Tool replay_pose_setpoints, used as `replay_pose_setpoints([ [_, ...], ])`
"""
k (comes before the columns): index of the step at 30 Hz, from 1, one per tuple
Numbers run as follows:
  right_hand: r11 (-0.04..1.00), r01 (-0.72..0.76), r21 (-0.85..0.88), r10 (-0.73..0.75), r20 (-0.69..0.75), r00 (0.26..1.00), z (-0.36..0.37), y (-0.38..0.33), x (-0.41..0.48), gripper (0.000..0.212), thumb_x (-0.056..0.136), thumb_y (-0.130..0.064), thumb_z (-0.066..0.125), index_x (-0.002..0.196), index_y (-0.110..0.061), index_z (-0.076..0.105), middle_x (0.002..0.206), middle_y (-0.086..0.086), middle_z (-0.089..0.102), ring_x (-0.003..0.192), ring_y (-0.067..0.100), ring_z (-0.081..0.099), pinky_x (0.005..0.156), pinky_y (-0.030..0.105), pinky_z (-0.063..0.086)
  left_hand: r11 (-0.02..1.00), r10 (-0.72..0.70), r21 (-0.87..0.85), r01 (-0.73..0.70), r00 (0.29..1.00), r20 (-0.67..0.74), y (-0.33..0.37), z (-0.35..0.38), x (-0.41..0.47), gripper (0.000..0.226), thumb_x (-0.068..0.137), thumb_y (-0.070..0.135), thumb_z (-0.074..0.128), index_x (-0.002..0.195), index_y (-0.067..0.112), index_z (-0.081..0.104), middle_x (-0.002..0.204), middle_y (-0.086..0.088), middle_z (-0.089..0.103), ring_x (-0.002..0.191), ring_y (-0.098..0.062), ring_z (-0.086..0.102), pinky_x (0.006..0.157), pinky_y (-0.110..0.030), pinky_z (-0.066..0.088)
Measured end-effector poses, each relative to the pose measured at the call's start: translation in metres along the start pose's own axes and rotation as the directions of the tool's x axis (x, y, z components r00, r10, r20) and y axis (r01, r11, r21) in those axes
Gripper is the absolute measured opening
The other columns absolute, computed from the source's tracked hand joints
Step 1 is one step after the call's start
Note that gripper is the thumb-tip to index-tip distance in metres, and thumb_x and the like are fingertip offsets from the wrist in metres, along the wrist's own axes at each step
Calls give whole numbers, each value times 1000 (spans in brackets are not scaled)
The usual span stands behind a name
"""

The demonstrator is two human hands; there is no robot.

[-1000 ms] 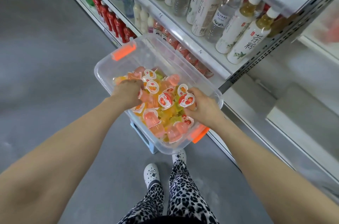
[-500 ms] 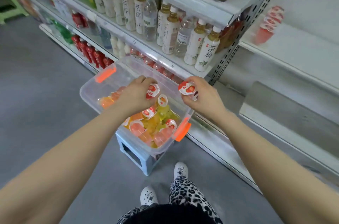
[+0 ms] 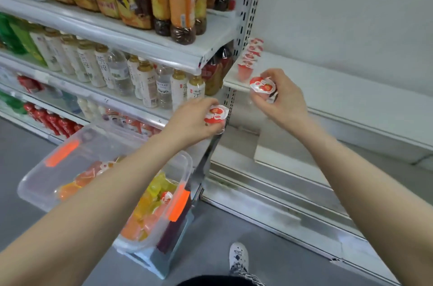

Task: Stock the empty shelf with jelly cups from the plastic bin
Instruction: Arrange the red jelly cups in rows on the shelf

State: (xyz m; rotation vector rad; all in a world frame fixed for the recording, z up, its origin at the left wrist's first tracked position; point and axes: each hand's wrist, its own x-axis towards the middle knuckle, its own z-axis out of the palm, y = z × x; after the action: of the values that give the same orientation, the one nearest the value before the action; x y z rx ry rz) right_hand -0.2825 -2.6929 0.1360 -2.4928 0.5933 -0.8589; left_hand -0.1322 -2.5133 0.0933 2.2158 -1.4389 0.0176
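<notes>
My right hand (image 3: 284, 98) is closed around a small cluster of jelly cups (image 3: 262, 87), fingers curled under them, the top one showing its red-and-white foil lid with a strawberry picture. I hold it just in front of the front edge of the white shelf (image 3: 339, 93), not touching it. My left hand (image 3: 192, 119) grips jelly cups of its own (image 3: 216, 115), the foil lid facing up and outward, thumb and fingers pinched around the sides; how many cups sit in either hand I cannot tell. This hand is lower and to the left, in front of the perforated upright (image 3: 230, 103) that divides the two shelving bays.

On the white shelf, at its left end against the upright, a row of red-lidded cups (image 3: 249, 58) stands one behind the other, running back toward the wall. The rest of that shelf is bare white surface.

The clear plastic bin (image 3: 37, 182) with orange latches (image 3: 62, 153) sits below my left forearm on a small pale blue stool (image 3: 150, 260). Inside it lie loose cups (image 3: 154, 194) in orange, yellow and pink, piled without order; my arm hides part of them.

To the left, the neighbouring bay is full of drink bottles (image 3: 145, 84) on several levels. My shoe (image 3: 239, 256) shows on the grey floor (image 3: 269, 250) near the bottom edge.
</notes>
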Motion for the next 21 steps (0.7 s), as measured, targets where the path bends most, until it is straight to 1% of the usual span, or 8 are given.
replay_pose_setpoints([
  [3,996,-84,-9,84,-33,996,-31,35,28,34,81,-38,67,109,-26,52,101,-9,64,82,12,60,78,30,48,998,55,8,-55,998,-27,29,7,42,57,79,54,67,126,25,55,119,5,61,109,-17,54,85,-26,37],
  [7,988,-155,-29,153,-47,987,-55,85,71,31,76,-44,64,101,-32,51,104,-7,67,89,16,62,85,39,51,993,111,35,-109,991,-68,61,16,95,59,80,58,63,128,25,54,125,6,59,114,-18,51,96,-31,39],
  [9,980,-194,-36,193,-30,981,-60,107,93,31,76,-44,63,102,-30,53,102,-6,66,90,17,61,85,38,52,991,119,67,-113,990,-81,72,21,120,59,81,60,60,129,26,53,127,7,59,117,-17,50,100,-33,40],
  [11,971,-236,-38,237,11,972,-60,126,114,33,77,-41,65,105,-26,55,104,-2,64,94,20,60,84,36,51,989,119,100,-110,989,-91,81,26,144,58,81,59,59,128,25,55,125,8,59,116,-18,50,98,-35,42],
  [13,975,-219,-42,221,46,974,-55,144,134,36,78,-38,68,108,-22,55,107,2,64,98,24,60,85,36,49,987,101,137,-86,989,-110,87,32,168,57,79,58,58,125,24,58,121,6,61,112,-22,51,94,-37,43],
  [15,981,-189,-48,192,88,977,-47,160,151,37,79,-36,70,108,-20,55,106,4,64,98,25,59,82,35,48,987,63,154,-44,990,-122,91,36,188,56,77,58,58,122,24,60,119,5,63,110,-24,51,94,-36,42],
  [17,984,-171,-51,176,136,975,-38,174,166,37,79,-36,70,109,-20,55,104,4,64,97,25,59,81,34,47,986,41,166,-20,991,-126,93,41,202,55,77,58,57,121,25,60,119,5,64,110,-24,52,95,-36,42],
  [21,989,-141,-44,147,197,969,-17,194,193,38,79,-36,71,109,-21,55,105,4,65,97,24,60,83,36,48,985,-9,171,28,994,-112,92,49,221,55,80,57,59,124,25,58,121,4,62,112,-23,47,92,-35,41],
])
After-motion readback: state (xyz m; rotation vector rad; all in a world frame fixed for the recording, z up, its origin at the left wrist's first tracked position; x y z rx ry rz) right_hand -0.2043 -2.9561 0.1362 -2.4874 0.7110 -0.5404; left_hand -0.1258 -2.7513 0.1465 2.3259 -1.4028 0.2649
